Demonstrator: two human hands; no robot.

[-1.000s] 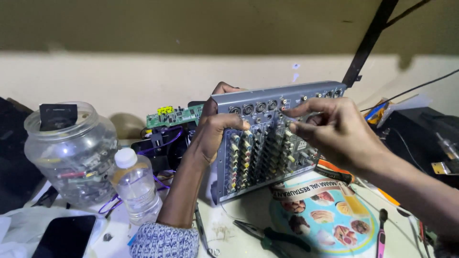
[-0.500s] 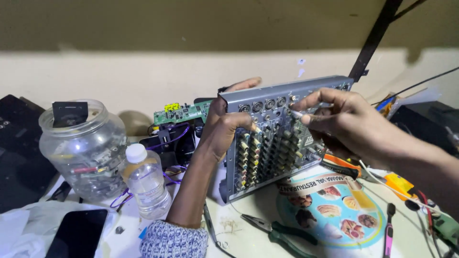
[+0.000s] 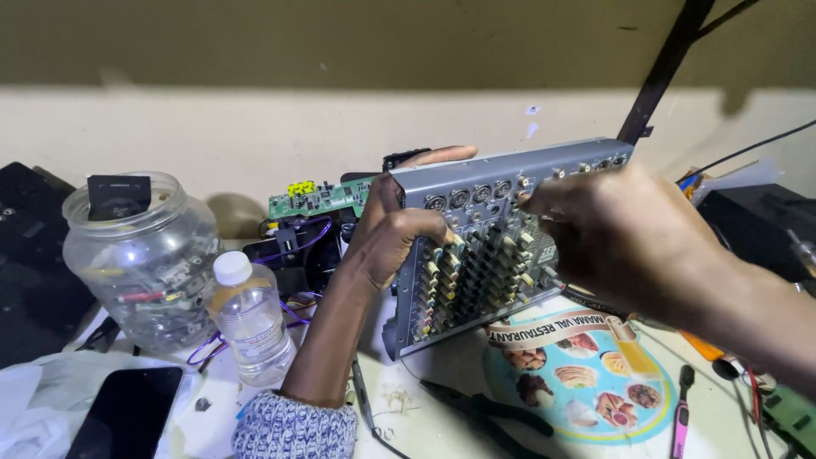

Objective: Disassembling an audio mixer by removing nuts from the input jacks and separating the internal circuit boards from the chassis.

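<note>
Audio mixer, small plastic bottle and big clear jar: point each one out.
audio mixer [image 3: 510, 174], head view, on its grey top edge.
small plastic bottle [image 3: 251, 319], head view, on its clear body under the white cap.
big clear jar [image 3: 149, 272], head view, on its rounded front wall.

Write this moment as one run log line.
left hand: grips audio mixer left edge, tilted up | right hand: fingers on its knobs

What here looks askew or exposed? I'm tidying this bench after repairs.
The grey audio mixer stands tipped up on its edge, propped by the left hand. Behind it a bare green circuit board sits exposed with loose wires.
</note>
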